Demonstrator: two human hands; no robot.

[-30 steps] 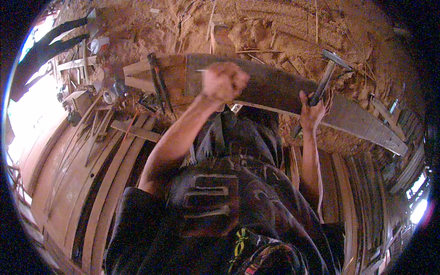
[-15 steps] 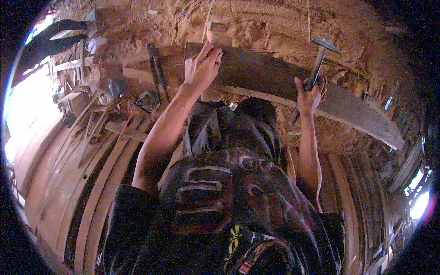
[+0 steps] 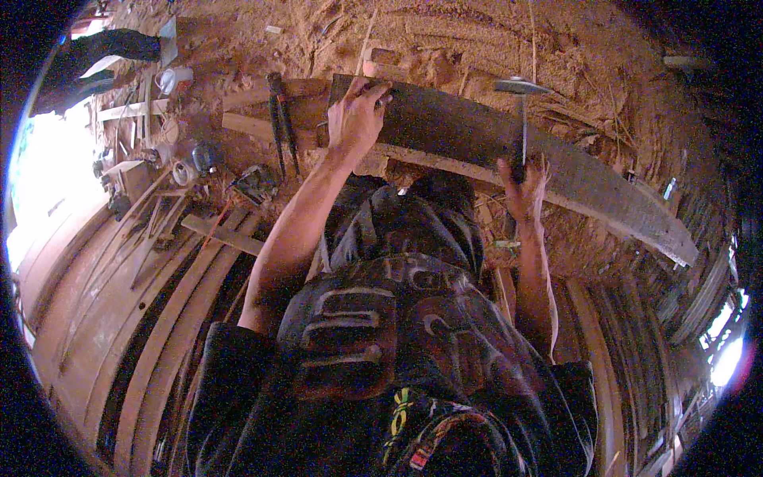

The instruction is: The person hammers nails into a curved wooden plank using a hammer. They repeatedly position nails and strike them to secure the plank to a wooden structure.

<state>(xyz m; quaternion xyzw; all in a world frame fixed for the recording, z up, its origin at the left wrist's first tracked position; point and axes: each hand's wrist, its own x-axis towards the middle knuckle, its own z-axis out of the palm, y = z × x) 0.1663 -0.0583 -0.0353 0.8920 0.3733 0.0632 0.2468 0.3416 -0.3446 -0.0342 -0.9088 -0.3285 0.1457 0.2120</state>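
A long dark plank [image 3: 453, 123] lies across in front of me, its right end paler and dusty. My left hand [image 3: 356, 119] is at the plank's left end, fingers closed over its far edge. Whether a small item is pinched there I cannot make out. In my right hand [image 3: 526, 189] is a hammer [image 3: 521, 87], gripped by its dark handle with the head pointing away from me above the plank. Left of the plank, a dark two-legged tool [image 3: 281, 119], like long-handled pincers, rests across paler boards [image 3: 246, 123].
Sawdust and wood scraps cover the ground [image 3: 445, 40]. A small wood block [image 3: 383, 57] sits beyond the plank. Long boards [image 3: 159, 374] lie at my left, more [image 3: 604, 358] at my right. A white container [image 3: 173, 79] and another person's legs [image 3: 103, 56] are at far left.
The hammer has swung from a rightward tilt to nearly straight ahead, its head now further left and a little lower in view. My left hand stays on the plank's end.
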